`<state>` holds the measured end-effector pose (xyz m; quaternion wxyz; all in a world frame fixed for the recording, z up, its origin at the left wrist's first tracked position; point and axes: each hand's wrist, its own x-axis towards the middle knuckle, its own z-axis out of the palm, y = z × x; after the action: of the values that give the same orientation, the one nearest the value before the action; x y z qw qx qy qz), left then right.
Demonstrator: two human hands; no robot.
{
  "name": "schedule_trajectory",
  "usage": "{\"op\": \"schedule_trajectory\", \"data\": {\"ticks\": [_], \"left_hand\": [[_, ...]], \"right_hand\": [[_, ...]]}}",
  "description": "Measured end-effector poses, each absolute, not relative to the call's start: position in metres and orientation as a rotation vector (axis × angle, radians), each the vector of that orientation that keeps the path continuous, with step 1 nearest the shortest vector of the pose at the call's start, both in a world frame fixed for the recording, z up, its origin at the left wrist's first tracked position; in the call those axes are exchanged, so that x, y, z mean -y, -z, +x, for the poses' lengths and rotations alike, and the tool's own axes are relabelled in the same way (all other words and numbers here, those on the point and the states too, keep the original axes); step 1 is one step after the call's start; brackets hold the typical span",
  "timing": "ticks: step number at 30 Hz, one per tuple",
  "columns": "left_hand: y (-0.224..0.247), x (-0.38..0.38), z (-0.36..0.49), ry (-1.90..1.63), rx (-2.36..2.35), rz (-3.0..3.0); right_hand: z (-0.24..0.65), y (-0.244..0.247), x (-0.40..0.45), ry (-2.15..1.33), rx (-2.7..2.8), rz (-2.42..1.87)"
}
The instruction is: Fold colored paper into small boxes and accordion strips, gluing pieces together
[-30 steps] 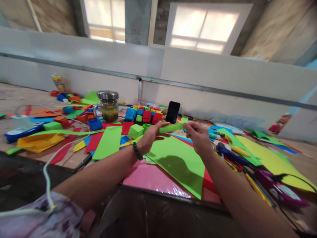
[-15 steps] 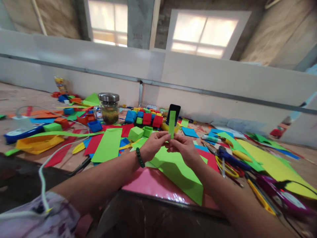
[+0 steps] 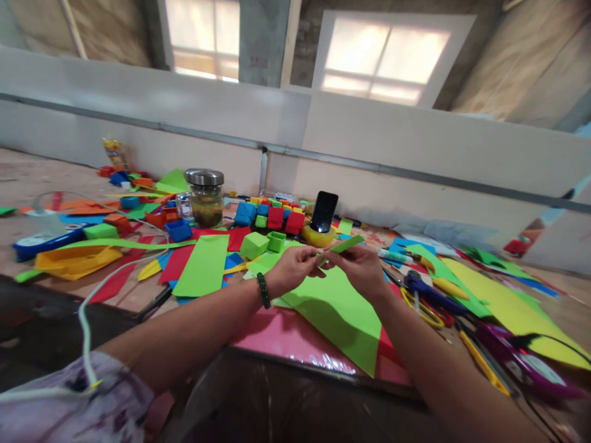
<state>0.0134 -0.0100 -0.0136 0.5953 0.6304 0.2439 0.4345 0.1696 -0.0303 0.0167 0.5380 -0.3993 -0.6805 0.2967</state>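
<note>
A narrow green paper strip (image 3: 347, 244) is pinched between my two hands, tilted up toward the right. My left hand (image 3: 295, 269) has its fingers closed on the strip's lower end. Close against it, my right hand (image 3: 361, 269) grips the same strip, its thumb and fingers pressed together. Below both hands lies a large green paper sheet (image 3: 335, 314) on a pink board (image 3: 281, 338). Just left of my left hand stand a closed-looking green paper cube (image 3: 254, 245) and an open green paper box (image 3: 276, 241).
A lidded glass mug (image 3: 206, 200) stands at the back left. A phone (image 3: 324, 211) leans on a yellow roll (image 3: 318, 236). Small coloured cubes (image 3: 276, 218) sit behind my hands. Scissors (image 3: 422, 307), a yellow cutter (image 3: 482, 363) and a purple tool (image 3: 526, 363) lie at right.
The green strip has gone from upright to slanting low toward the right. My right hand has turned and moved slightly right; my left hand still holds the strip.
</note>
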Motion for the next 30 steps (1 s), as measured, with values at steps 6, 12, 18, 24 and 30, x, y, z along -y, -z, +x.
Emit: {"op": "schedule_trajectory", "data": {"ticks": [6,12,18,24,30], "left_hand": [[0.0098,0.0133,0.0124,-1.089,-0.653,1.604],[0.006,0.0184,0.0107,-1.146,-0.703,1.867],[0.0062,0.0168,0.0116,-1.079,-0.663,1.734],[0.0072,0.0181,0.0135,-1.108,-0.702,1.746],[0.0103,0.016,0.0122,-1.131,-0.795,1.777]], "right_hand": [[0.1692,-0.0112,0.0269,-0.657,1.603,-0.99],[0.169,-0.009,0.0278,-0.603,1.629,-0.973],[0.1693,-0.0083,0.0279,-0.552,1.588,-1.002],[0.1695,-0.008,0.0287,-0.504,1.606,-1.012],[0.1676,-0.0084,0.0319,-0.453,1.64,-1.008]]}}
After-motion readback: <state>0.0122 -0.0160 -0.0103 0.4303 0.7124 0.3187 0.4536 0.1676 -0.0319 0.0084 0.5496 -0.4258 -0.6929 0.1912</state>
